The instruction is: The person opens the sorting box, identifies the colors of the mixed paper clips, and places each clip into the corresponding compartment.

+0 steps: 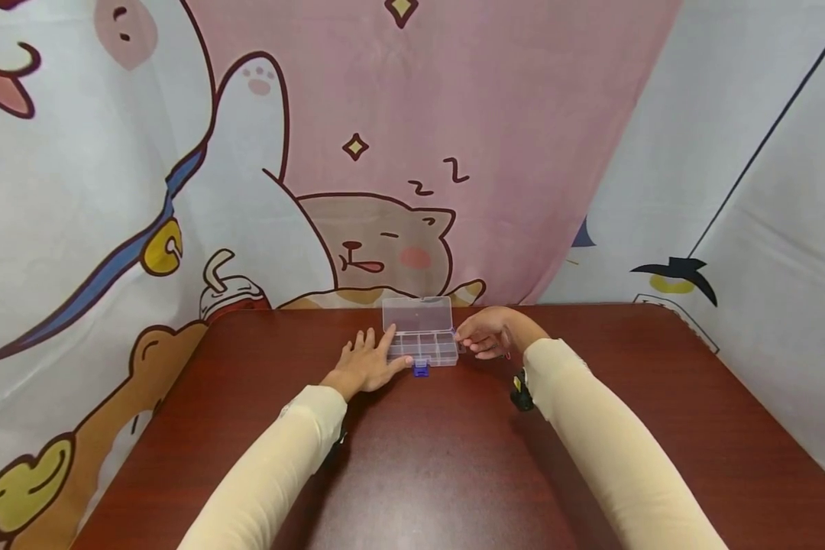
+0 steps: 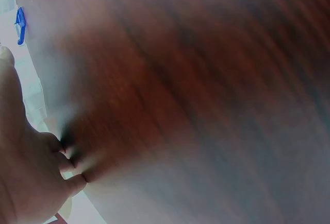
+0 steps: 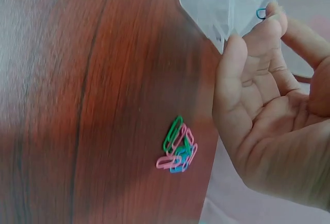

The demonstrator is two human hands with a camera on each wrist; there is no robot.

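Observation:
A clear plastic compartment box [image 1: 419, 354] lies on the table with its lid [image 1: 417, 314] raised at the back and a blue latch [image 1: 421, 370] at the front. My left hand [image 1: 366, 365] steadies the box's left side, fingers spread and thumb at the front edge. At the box's right end, my right hand [image 1: 484, 333] pinches a small blue paper clip [image 3: 257, 13] between thumb and finger. Below that hand, in the right wrist view, is a small pile of paper clips [image 3: 181, 153] in green, pink and blue, lying on the table.
The brown wooden table [image 1: 426, 466] runs back to a cartoon-printed cloth [image 1: 495, 153] hanging behind and around it. The box stands close to the table's far edge. A black device [image 1: 521, 391] is strapped under my right wrist.

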